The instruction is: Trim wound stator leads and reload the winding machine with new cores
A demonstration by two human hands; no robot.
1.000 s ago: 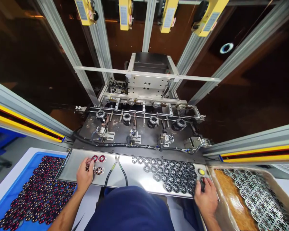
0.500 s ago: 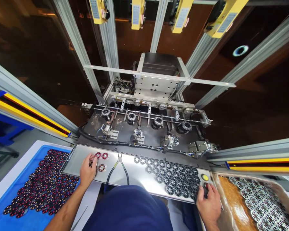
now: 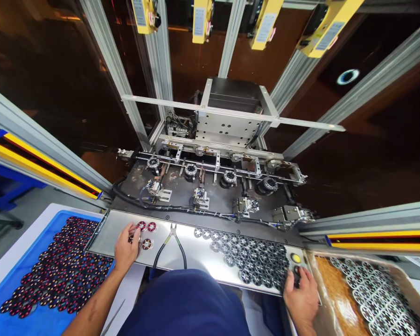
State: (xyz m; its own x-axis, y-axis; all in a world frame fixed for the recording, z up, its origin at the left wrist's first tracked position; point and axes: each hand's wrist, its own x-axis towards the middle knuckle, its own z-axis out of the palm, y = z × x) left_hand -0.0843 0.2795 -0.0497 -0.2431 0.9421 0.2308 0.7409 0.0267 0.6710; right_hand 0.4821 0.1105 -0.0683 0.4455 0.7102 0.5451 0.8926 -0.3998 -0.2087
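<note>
My left hand (image 3: 126,249) is curled around a small round wound motor stator (image 3: 130,238), partly hidden by the fingers, at the left of a metal tray (image 3: 192,252). Beside its fingertips lie a few red-and-copper stators (image 3: 146,244). My right hand (image 3: 302,294) is closed at the tray's right end, thumb and fingers around a dark round button (image 3: 296,276) with a bit of red showing. Just above that is a yellow button (image 3: 296,258). Rows of bare silver-and-black stator cores (image 3: 255,256) lie left of this hand.
Cutting pliers (image 3: 173,238) lie mid-tray, jaws pointing away. A blue sheet (image 3: 61,224) at left carries many wound stators. A lined box (image 3: 331,289) at right holds silver cores. Behind the tray stands a machine with several round fixtures (image 3: 191,172), with yellow light-curtain bars (image 3: 45,163) at the sides.
Both hands keep nearly the same pose and place. The whole view has shifted slightly; nothing has visibly been picked up or let go.
</note>
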